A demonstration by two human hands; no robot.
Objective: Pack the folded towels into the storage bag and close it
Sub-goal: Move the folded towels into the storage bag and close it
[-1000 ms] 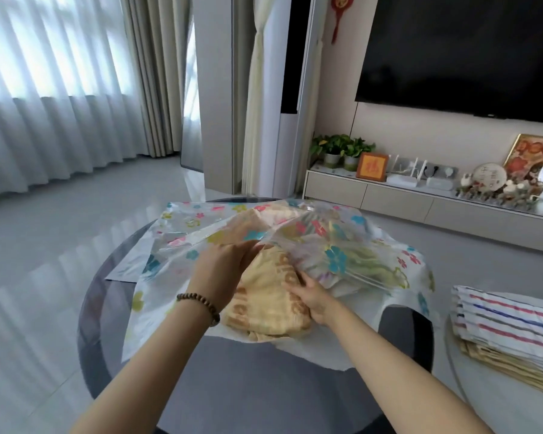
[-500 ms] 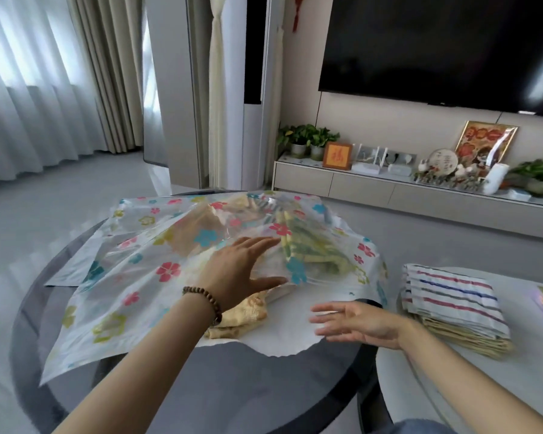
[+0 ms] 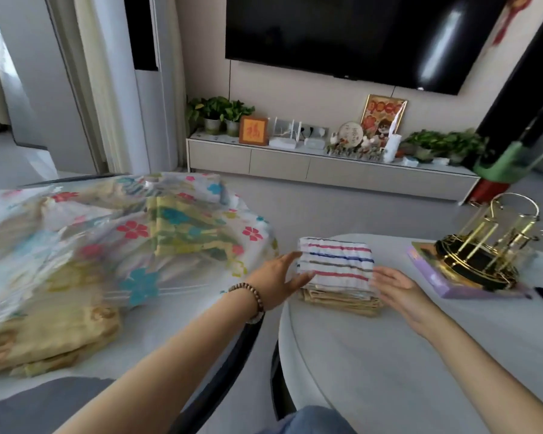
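A clear storage bag [image 3: 107, 242] printed with coloured flowers lies on the dark round table at the left, with folded towels inside. A yellow towel [image 3: 47, 336] sticks out of its near mouth. On the white table to the right sits a small stack: a white towel with red and blue stripes [image 3: 336, 264] on top of a tan one [image 3: 342, 303]. My left hand [image 3: 279, 277] touches the stack's left side, fingers spread. My right hand [image 3: 395, 288] is at its right side, fingers apart. Neither hand has closed on the stack.
A gold wire rack [image 3: 483, 245] stands on a purple box [image 3: 445, 277] at the right of the white table [image 3: 389, 355]. A narrow gap separates the two tables. A TV cabinet [image 3: 326, 167] with plants and frames runs along the far wall.
Both hands left the bag and the yellow towel and moved right to either side of the striped stack. The view swung right with them.
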